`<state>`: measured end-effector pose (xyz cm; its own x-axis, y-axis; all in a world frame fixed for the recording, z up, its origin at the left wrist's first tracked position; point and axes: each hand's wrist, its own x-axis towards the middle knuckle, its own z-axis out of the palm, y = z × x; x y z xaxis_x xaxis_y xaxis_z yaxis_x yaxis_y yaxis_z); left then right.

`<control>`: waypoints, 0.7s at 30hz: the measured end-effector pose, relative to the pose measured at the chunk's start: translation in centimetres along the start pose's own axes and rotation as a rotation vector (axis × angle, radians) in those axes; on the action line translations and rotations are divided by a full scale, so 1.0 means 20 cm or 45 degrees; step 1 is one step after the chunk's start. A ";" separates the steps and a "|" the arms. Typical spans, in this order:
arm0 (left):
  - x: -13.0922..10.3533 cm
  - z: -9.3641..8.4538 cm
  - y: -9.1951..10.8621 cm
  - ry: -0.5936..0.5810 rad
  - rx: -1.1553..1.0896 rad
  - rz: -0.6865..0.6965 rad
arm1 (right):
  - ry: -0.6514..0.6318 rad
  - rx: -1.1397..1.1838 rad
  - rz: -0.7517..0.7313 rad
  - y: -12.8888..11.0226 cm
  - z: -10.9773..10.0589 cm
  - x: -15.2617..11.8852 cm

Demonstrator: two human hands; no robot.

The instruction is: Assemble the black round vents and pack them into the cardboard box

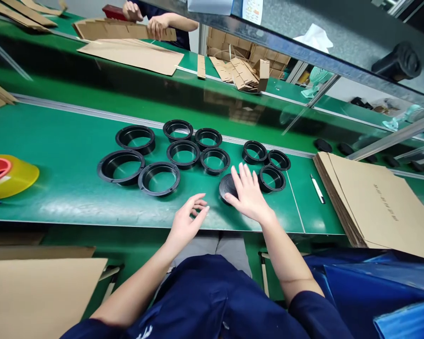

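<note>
The green worktop [74, 188] is shining smooth and glossy, reflecting light. The black flanged rings [147, 148] and the black disc [226, 183] are looking like smooth plastic, the rings' rims catching a faint sheen. The yellow tape roll [24, 181] is gleaming like plastic film, the cardboard stack [385, 197] is showing matt paperboard, and the navy shirt [208, 301] is showing matt cloth.

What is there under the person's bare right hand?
Under the right hand lies a black, round, plastic-looking disc on the smooth green table. Its left part shows; the hand hides its right side and anything beneath the palm.
</note>
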<state>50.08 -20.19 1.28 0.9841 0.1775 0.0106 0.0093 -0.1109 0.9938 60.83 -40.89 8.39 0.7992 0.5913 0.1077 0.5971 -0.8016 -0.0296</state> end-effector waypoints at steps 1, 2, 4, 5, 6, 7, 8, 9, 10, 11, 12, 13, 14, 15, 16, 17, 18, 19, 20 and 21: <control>0.00 0.00 -0.01 0.019 -0.005 -0.013 | 0.107 0.029 0.008 0.00 -0.03 0.01; 0.00 0.00 -0.01 0.035 -0.010 -0.025 | 0.200 0.053 0.029 -0.01 -0.06 0.02; 0.01 0.00 -0.02 0.052 -0.015 -0.037 | 0.224 0.096 0.096 -0.03 -0.05 0.06; 0.01 0.01 -0.02 0.051 -0.014 -0.037 | 0.144 0.118 0.121 -0.03 -0.02 0.07; 0.02 0.02 -0.03 0.042 -0.015 -0.035 | 0.038 0.141 0.130 -0.04 0.02 0.08; 0.03 0.04 -0.03 0.025 -0.018 -0.031 | -0.061 0.168 0.120 -0.04 0.06 0.08; 0.04 0.05 -0.03 0.002 -0.027 -0.028 | -0.115 0.202 0.107 -0.04 0.10 0.08; 0.05 0.07 -0.03 -0.028 -0.041 -0.026 | -0.104 0.246 0.109 -0.03 0.13 0.06; 0.06 0.09 -0.03 -0.064 -0.062 -0.020 | -0.031 0.299 0.139 -0.01 0.16 0.03; 0.07 0.12 -0.02 -0.106 -0.086 -0.010 | 0.083 0.363 0.211 0.01 0.18 0.00; 0.08 0.14 -0.02 -0.140 -0.108 0.002 | 0.199 0.434 0.308 0.03 0.19 -0.04; 0.08 0.17 -0.01 -0.165 -0.123 0.014 | 0.294 0.503 0.416 0.05 0.21 -0.08; 0.08 0.19 -0.01 -0.174 -0.137 0.022 | 0.343 0.565 0.505 0.06 0.22 -0.12; 0.07 0.22 0.00 -0.171 -0.146 0.026 | 0.350 0.635 0.561 0.07 0.24 -0.16; 0.06 0.24 0.00 -0.164 -0.149 0.028 | 0.333 0.716 0.579 0.07 0.26 -0.19; 0.05 0.25 0.01 -0.158 -0.150 0.030 | 0.315 0.809 0.570 0.06 0.27 -0.23; 0.04 0.25 0.01 -0.174 -0.144 0.037 | 0.345 0.940 0.584 0.05 0.29 -0.26; 0.02 0.25 0.02 -0.205 -0.122 0.054 | 0.390 1.061 0.589 0.04 0.30 -0.29; 0.01 0.23 0.03 -0.237 -0.074 0.083 | 0.449 1.149 0.574 0.04 0.32 -0.31; -0.01 0.20 0.04 -0.256 0.010 0.119 | 0.464 1.185 0.531 0.03 0.33 -0.33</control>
<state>50.53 -24.25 1.54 0.9963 -0.0325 0.0795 -0.0830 -0.1256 0.9886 56.37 -44.72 1.02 0.9747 0.1023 0.1986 0.2234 -0.4613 -0.8587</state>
